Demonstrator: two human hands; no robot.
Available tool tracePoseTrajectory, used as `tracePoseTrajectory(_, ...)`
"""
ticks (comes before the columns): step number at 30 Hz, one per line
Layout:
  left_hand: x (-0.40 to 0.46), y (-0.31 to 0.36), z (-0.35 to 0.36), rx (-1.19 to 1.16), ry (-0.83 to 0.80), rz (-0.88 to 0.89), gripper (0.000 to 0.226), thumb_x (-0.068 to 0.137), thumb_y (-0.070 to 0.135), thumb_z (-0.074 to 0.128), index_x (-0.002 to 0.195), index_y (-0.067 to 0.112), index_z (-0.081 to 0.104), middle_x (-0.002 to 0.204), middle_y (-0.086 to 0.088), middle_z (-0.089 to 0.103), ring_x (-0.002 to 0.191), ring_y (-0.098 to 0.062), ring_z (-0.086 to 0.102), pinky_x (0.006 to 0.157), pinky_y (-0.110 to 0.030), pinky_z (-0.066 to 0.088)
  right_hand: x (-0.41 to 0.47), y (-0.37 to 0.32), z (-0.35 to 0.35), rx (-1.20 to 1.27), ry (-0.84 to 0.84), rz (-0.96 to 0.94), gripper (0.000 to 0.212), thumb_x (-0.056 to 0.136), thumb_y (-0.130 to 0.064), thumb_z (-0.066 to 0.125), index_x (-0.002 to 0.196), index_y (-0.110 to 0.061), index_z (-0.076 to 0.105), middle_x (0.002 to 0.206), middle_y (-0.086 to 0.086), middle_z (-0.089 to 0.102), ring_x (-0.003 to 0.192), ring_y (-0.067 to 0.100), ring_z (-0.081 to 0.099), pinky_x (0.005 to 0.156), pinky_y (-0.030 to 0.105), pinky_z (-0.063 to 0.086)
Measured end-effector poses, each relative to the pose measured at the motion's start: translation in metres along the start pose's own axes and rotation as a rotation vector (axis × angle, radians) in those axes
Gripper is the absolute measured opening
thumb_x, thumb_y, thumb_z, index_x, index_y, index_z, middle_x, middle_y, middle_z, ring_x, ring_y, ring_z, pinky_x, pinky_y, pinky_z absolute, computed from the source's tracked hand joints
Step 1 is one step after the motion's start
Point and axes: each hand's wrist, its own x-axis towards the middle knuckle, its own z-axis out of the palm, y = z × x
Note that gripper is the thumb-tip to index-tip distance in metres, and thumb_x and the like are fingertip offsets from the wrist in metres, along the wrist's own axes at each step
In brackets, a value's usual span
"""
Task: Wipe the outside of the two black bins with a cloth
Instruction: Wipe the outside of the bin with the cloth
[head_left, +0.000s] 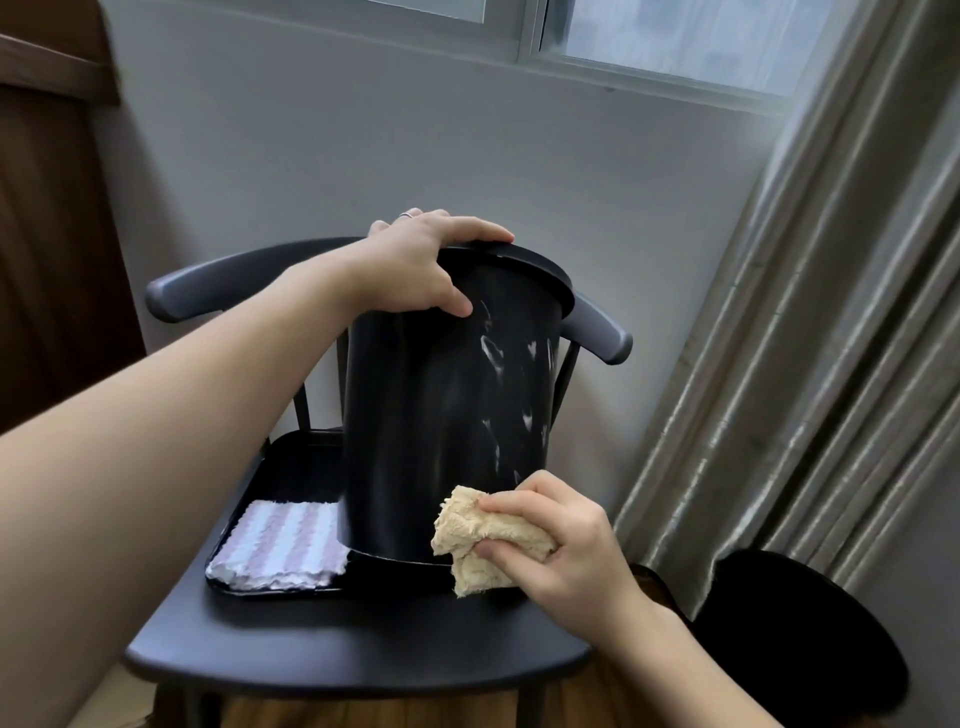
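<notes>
A tall black bin (436, 405) stands tilted on a black tray (291, 467) on the chair seat, with white smears on its right side. My left hand (421, 260) grips the bin's top rim, thumb on the wall and fingers over the edge. My right hand (561, 540) holds a crumpled beige cloth (478, 540) against the bin's lower right wall near the base. A second black bin (800, 639) stands on the floor at the lower right, seen from above.
The dark chair (363, 649) has a curved backrest behind the bin. A folded pink-and-white striped cloth (280, 545) lies in the tray's left part. Grey curtains (810, 338) hang at the right, next to the floor bin. A wall and window lie behind.
</notes>
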Motion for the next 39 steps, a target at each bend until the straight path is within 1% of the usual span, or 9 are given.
tracePoseTrajectory(6, 0.001, 0.006, 0.002, -0.027, -0.009, 0.010, 0.077, 0.083, 0.016, 0.076, 0.137, 0.062, 0.047, 0.122, 0.022, 0.045, 0.103, -0.001, 0.022, 0.095, -0.025, 0.017, 0.068, -0.008, -0.025, -0.129, 0.067, -0.017, 0.027, 0.077, -0.020, 0.084, 0.103, -0.018, 0.076, 0.090, -0.004, 0.063, 0.082, 0.013, 0.063, 0.076, 0.036, 0.053)
tracePoseTrajectory(11, 0.005, 0.007, 0.003, -0.033, -0.032, 0.012, 0.075, 0.083, 0.018, 0.076, 0.132, 0.067, 0.048, 0.124, 0.022, 0.047, 0.119, -0.011, 0.027, 0.098, -0.029, 0.020, 0.101, -0.007, -0.034, -0.124, 0.192, 0.068, 0.027, 0.078, -0.021, 0.084, 0.103, -0.018, 0.076, 0.091, -0.003, 0.066, 0.087, 0.010, 0.063, 0.084, 0.036, 0.052)
tracePoseTrajectory(14, 0.004, 0.005, 0.002, -0.066, -0.049, 0.007, 0.076, 0.082, 0.016, 0.077, 0.129, 0.069, 0.049, 0.128, 0.024, 0.049, 0.130, -0.016, 0.035, 0.108, -0.032, 0.028, 0.073, -0.006, -0.029, -0.155, 0.084, -0.028, 0.027, 0.077, -0.022, 0.085, 0.102, -0.017, 0.075, 0.089, -0.004, 0.063, 0.081, 0.012, 0.062, 0.076, 0.036, 0.052)
tracePoseTrajectory(17, 0.003, 0.008, 0.001, -0.057, -0.063, 0.017, 0.075, 0.083, 0.015, 0.076, 0.130, 0.067, 0.050, 0.140, 0.020, 0.051, 0.139, -0.021, 0.037, 0.119, -0.039, 0.028, 0.063, -0.004, -0.032, -0.201, -0.018, -0.088, 0.027, 0.077, -0.025, 0.083, 0.101, -0.018, 0.075, 0.087, -0.004, 0.061, 0.075, 0.015, 0.061, 0.069, 0.040, 0.053)
tracePoseTrajectory(20, 0.002, 0.011, 0.000, -0.047, -0.071, 0.013, 0.075, 0.084, 0.015, 0.075, 0.130, 0.068, 0.049, 0.135, 0.022, 0.051, 0.137, -0.021, 0.037, 0.118, -0.039, 0.029, 0.084, -0.005, -0.040, -0.244, 0.025, -0.076, 0.025, 0.079, -0.027, 0.083, 0.101, -0.018, 0.075, 0.087, -0.003, 0.062, 0.077, 0.017, 0.062, 0.071, 0.041, 0.053)
tracePoseTrajectory(25, 0.001, 0.011, -0.003, -0.054, -0.117, 0.041, 0.076, 0.081, 0.013, 0.074, 0.133, 0.063, 0.050, 0.139, 0.022, 0.053, 0.138, -0.015, 0.041, 0.122, -0.044, 0.027, 0.136, -0.011, -0.047, -0.262, 0.204, 0.006, 0.024, 0.081, -0.030, 0.079, 0.105, -0.024, 0.075, 0.095, -0.003, 0.067, 0.090, 0.015, 0.062, 0.085, 0.038, 0.050)
tracePoseTrajectory(30, 0.001, 0.010, -0.004, -0.092, -0.167, 0.092, 0.074, 0.067, 0.029, 0.069, 0.134, 0.059, 0.052, 0.124, 0.035, 0.056, 0.132, -0.005, 0.048, 0.120, -0.046, 0.030, 0.156, -0.013, -0.053, -0.323, 0.186, 0.002, 0.025, 0.084, -0.037, 0.071, 0.108, -0.030, 0.073, 0.094, -0.005, 0.065, 0.092, 0.019, 0.062, 0.087, 0.044, 0.050)
tracePoseTrajectory(34, 0.003, 0.005, -0.004, -0.083, -0.138, 0.056, 0.078, 0.082, 0.009, 0.074, 0.134, 0.062, 0.051, 0.141, 0.022, 0.054, 0.137, -0.016, 0.045, 0.119, -0.044, 0.033, 0.144, -0.008, -0.061, -0.349, 0.248, 0.050, 0.021, 0.084, -0.032, 0.075, 0.105, -0.027, 0.074, 0.096, -0.004, 0.067, 0.093, 0.019, 0.063, 0.087, 0.043, 0.050)
tracePoseTrajectory(39, 0.003, 0.004, -0.004, -0.101, -0.142, 0.042, 0.077, 0.084, 0.009, 0.073, 0.131, 0.065, 0.051, 0.143, 0.023, 0.053, 0.138, -0.019, 0.044, 0.120, -0.042, 0.031, 0.114, -0.014, -0.051, -0.309, 0.069, -0.060, 0.023, 0.080, -0.026, 0.079, 0.102, -0.020, 0.076, 0.091, -0.002, 0.064, 0.083, 0.017, 0.063, 0.077, 0.043, 0.052)
